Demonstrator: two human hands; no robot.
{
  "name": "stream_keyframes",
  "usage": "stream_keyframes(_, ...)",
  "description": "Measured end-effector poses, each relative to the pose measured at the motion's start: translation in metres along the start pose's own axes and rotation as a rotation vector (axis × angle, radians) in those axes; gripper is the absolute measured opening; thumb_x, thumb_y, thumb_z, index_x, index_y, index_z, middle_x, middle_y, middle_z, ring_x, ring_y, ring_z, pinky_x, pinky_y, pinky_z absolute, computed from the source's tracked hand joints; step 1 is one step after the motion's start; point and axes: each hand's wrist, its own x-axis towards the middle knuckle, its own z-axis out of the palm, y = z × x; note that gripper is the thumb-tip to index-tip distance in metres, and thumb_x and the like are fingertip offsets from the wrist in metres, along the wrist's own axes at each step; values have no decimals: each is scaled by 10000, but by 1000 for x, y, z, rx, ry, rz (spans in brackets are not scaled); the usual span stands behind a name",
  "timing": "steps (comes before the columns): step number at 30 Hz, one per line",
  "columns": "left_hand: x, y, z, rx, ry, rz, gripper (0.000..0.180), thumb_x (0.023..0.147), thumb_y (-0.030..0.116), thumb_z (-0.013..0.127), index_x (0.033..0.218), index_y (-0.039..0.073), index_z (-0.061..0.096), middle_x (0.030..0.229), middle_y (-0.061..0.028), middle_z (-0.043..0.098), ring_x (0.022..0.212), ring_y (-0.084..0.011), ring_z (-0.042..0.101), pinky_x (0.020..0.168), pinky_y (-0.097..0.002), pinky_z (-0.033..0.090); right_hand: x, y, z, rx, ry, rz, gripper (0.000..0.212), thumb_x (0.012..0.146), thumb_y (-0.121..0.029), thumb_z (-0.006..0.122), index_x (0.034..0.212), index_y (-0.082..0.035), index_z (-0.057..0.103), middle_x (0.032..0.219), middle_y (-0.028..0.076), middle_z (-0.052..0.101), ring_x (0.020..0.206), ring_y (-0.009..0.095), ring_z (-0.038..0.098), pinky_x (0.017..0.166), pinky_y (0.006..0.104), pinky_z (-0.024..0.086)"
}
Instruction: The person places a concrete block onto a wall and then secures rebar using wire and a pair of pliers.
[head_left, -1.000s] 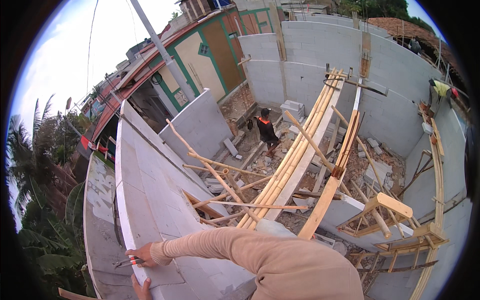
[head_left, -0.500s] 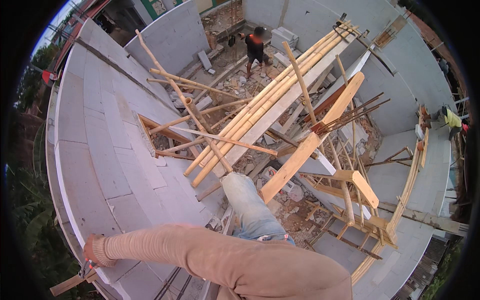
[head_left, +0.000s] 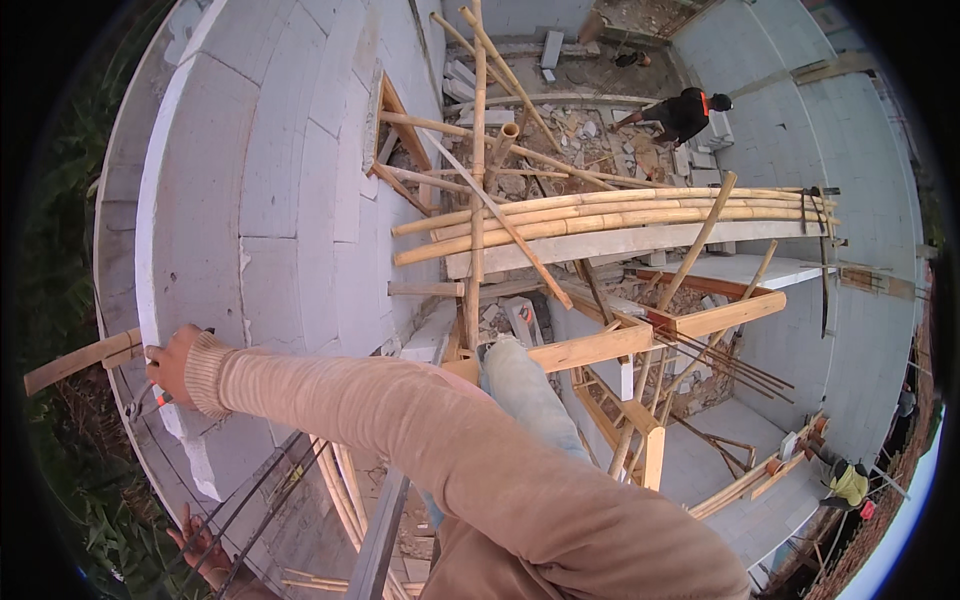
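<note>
My right arm, in a dusty pinkish-tan sleeve, reaches across to the left. Its hand (head_left: 177, 365) is closed at the top edge of the pale block wall (head_left: 200, 170). Under the fingers a small hand tool (head_left: 161, 398) with orange on its handle shows in part; its working end is unclear. Lower down, my left hand (head_left: 203, 548) has its fingers spread, beside and partly behind several dark steel rods (head_left: 265, 500). Whether it touches them I cannot tell. A wooden batten (head_left: 80, 363) sticks out beyond the wall's outer face, close to my right hand.
Below me, bamboo poles (head_left: 620, 215) lie along a concrete beam (head_left: 650, 240). Timber formwork (head_left: 590, 348) with protruding rods stands beside my jeans-clad leg (head_left: 535, 400). A person in black (head_left: 685, 115) bends over rubble; another in a yellow top (head_left: 848, 485) is at far right.
My view has swung round, so the wall and beam appear turned. My left hand has come into view beside the rods. My right hand stays at the wall's edge with the tool.
</note>
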Motion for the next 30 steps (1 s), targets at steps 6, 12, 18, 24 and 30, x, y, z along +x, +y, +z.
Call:
stream_keyframes(6, -7, -16, -65, -130, 15, 125, 678, 1011, 526, 440, 1369, -48, 487, 951, -59, 624, 441, -40, 321, 312, -196, 245, -2, 8, -52, -117, -230, 17, 462, 912, -276, 587, 1349, -157, 499, 1574, 17, 341, 1010, 239, 698, 792, 421, 558)
stream_keyframes(12, -82, -30, -26, -253, 212, 178, 674, 1003, 532, 429, 1283, -68, 555, 1039, -128, 621, 477, -59, 342, 341, -190, 247, 16, -1, -53, -274, -409, 74, 510, 915, -284, 566, 1400, -179, 451, 1603, -68, 267, 968, 260, 707, 777, 407, 575)
stream_keyframes(18, -110, -60, 2, -435, 113, 277, 881, 950, 690, 359, 1267, -112, 541, 1066, -158, 608, 513, -94, 359, 351, -210, 261, 17, 3, -42, -339, -375, 47, 550, 910, -359, 594, 1410, -190, 438, 1597, -69, 275, 908, 270, 714, 753, 413, 574)
stream_keyframes(24, -120, -80, 30, -373, 216, 362, 897, 943, 710, 361, 1307, -100, 492, 1098, -156, 587, 531, -71, 352, 362, -189, 240, 12, 9, -33, -348, -294, -3, 578, 878, -368, 645, 1395, -205, 443, 1555, -77, 358, 834, 265, 719, 692, 401, 581)
stream_keyframes(30, -113, -78, 49, 23, 495, 333, 298, 956, 158, 653, 1169, -42, 594, 986, -87, 653, 588, -53, 461, 473, -175, 354, 15, 16, -36, -381, -295, -12, 595, 854, -353, 670, 1386, -213, 444, 1540, -80, 381, 818, 272, 717, 668, 401, 582)
